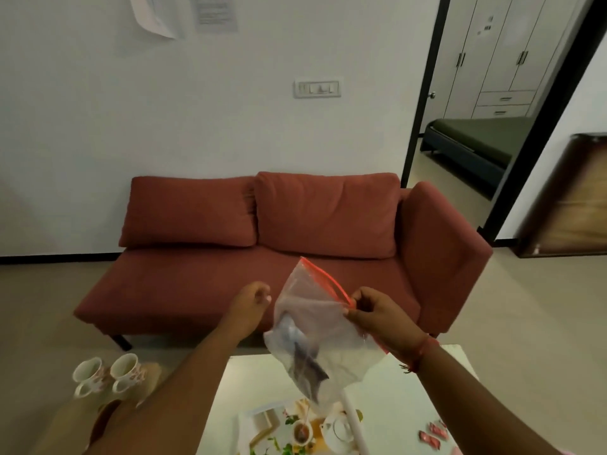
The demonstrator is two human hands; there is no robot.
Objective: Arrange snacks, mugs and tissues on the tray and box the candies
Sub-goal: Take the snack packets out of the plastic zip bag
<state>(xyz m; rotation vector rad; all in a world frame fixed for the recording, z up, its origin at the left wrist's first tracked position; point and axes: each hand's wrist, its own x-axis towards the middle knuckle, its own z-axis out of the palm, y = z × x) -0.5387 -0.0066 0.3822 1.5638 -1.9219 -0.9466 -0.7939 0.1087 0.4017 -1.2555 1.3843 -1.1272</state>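
The terracotta-red fabric sofa fills the middle of the frame, and below it, at the lower centre and right, stands the white low surface, which carries a printed tray or box with a teapot picture and, at the lower right edge, a few small pink-wrapped candies. At the lower left, two white flower-patterned mugs stand touching each other on what seems to be a beige seat, not yet on any tray. In the air above the surface hangs the clear plastic zip bag with a red seal strip; something dark and something pale blue lie in its lower part, but I cannot tell what they are. The right hand pinches the bag at the end of the red strip, so this grip is narrow and holds the bag. The left hand floats just beside the bag with loosely curled fingers and holds nothing. I think the step is to open the bag; to do it well, the left hand should take the other lip of the mouth and pull gently apart, keeping the bag over the surface so nothing falls on the floor.
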